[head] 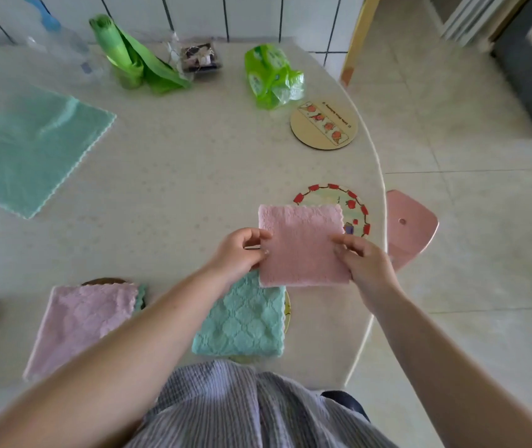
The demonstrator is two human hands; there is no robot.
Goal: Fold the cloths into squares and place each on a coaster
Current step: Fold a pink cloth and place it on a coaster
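Both hands pinch a folded pink cloth (301, 245) by its side edges, the left hand (242, 250) at its left edge and the right hand (363, 260) at its right, over the red-rimmed coaster (356, 205) close to the curved edge of the counter (177, 176). I count four cloths: this one, a folded teal cloth (242, 321) and a folded lilac cloth (80, 321) near the front edge, and an unfolded teal cloth (28, 147) at far left. Two coasters show fully, the second one (324, 124) bare and farther back, with free counter between.
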